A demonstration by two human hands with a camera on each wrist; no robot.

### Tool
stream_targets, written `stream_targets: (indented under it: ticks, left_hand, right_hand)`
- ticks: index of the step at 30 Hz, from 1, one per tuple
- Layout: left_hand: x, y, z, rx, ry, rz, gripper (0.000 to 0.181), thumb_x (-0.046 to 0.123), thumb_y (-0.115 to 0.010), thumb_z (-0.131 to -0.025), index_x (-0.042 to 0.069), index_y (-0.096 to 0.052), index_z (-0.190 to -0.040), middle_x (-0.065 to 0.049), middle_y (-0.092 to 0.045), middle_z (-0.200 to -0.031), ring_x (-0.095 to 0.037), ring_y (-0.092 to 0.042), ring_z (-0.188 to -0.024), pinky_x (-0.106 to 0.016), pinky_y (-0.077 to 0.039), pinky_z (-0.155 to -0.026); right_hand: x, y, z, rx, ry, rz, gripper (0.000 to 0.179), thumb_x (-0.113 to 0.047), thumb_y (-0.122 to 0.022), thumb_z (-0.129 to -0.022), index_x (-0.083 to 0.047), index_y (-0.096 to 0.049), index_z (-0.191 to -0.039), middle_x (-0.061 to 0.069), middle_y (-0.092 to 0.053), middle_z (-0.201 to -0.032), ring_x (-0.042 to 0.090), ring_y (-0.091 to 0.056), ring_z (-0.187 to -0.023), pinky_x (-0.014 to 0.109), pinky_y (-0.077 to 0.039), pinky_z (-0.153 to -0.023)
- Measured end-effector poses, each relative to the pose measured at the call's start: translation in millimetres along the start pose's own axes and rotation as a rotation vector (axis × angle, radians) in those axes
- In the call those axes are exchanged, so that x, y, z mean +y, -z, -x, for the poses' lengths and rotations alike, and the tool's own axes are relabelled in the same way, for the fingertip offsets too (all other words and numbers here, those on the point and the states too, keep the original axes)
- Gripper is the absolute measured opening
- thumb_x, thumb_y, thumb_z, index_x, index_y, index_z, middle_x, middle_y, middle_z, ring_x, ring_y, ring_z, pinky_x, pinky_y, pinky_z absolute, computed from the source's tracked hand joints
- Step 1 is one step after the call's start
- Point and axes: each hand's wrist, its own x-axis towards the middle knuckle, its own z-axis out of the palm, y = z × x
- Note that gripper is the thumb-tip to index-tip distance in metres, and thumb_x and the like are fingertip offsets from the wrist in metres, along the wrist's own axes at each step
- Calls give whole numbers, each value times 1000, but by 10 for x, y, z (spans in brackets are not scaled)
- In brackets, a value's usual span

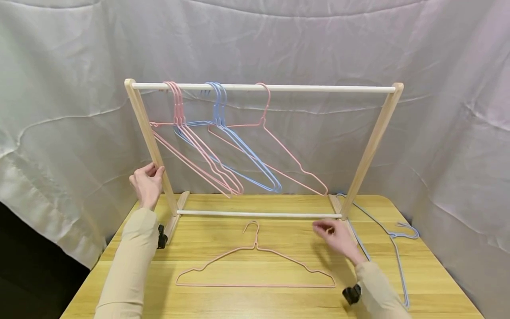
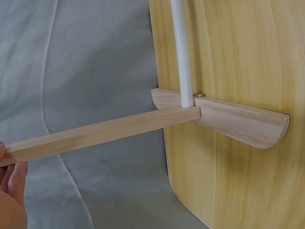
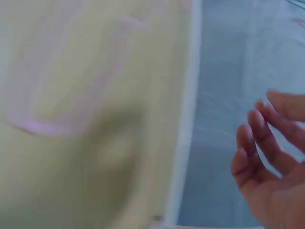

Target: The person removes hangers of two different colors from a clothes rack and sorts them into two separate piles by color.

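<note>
My left hand (image 1: 147, 184) pinches the left wooden post (image 2: 105, 132) of a small clothes rack between thumb and fingers. With fingers loosely bent and nothing in them, my right hand (image 1: 338, 239) is over the table near the right end of the lower white bar (image 1: 259, 214). Below and left of it, a pink clothes hanger (image 1: 255, 285) lies flat, its hook pointing toward the rack. From the top bar (image 1: 326, 88) hang several pink hangers (image 1: 181, 106) at the left, blue hangers (image 1: 220, 106) beside them, and a single pink hanger (image 1: 295, 160) near the middle.
Blue hangers (image 1: 399, 266) lie on the right side of the wooden table (image 1: 223, 305), by the rack's right post (image 1: 370, 146). A grey curtain (image 1: 446, 155) hangs close behind the rack and along the sides.
</note>
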Motion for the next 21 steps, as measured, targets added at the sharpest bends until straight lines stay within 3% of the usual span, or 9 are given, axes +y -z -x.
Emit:
stream_targets:
  ticks: [3,6,9,10,13,16,21]
  left_hand:
    - [-1,3,-1,-2,1,-2,32,21,-69,-96,3,-72,-121,-22,-71,-118,-37,-46,-131,-47,-29,-111]
    - [-2,6,2,-4,2,-3,31,21,-69,-96,3,-73,-120,-22,-72,-117,-36,-46,-131,-47,-29,-111]
    - [-6,9,4,-10,4,-3,31,21,-69,-96,3,-73,-120,-22,-72,-118,-36,-45,-131,-48,-27,-110]
    - [-7,10,4,-11,3,-3,31,21,-69,-96,3,-72,-121,-22,-72,-118,-36,-45,-131,-48,-27,-110]
    - [-7,14,-1,-3,1,-3,31,21,-69,-95,2,-73,-120,-22,-72,-117,-36,-45,-132,-47,-28,-110]
    - [-5,16,-6,9,-4,-6,30,20,-70,-95,2,-74,-118,-22,-72,-116,-35,-47,-132,-46,-30,-111]
    - [4,6,-6,8,-11,-16,29,20,-70,-95,3,-74,-118,-21,-73,-115,-34,-51,-131,-45,-33,-111]
  right_hand:
    - [-175,290,-295,107,-62,-22,23,-9,-63,-97,7,-70,-112,22,-74,-101,-8,-57,-77,18,-51,-71]
    - [-467,579,-600,137,-95,-103,32,-17,-55,-103,8,-65,-120,7,-74,-96,-8,-60,-80,18,-53,-76]
    - [-817,748,-878,128,-37,-137,36,-21,-52,-105,10,-65,-120,-11,-70,-91,-6,-63,-80,16,-54,-78]
    - [-931,772,-959,117,-6,-127,36,-20,-52,-105,10,-66,-118,-11,-70,-88,-5,-63,-79,15,-54,-76]
    - [-1214,748,-1161,52,60,-48,32,-20,-56,-103,6,-68,-117,8,-75,-90,-3,-64,-76,13,-51,-71]
    - [-1400,645,-1293,-23,76,32,31,-21,-60,-101,3,-69,-118,23,-74,-100,7,-68,-79,14,-51,-70]
    - [-1479,476,-1377,-44,46,80,28,-23,-65,-98,2,-70,-110,21,-74,-97,26,-70,-82,22,-50,-71]
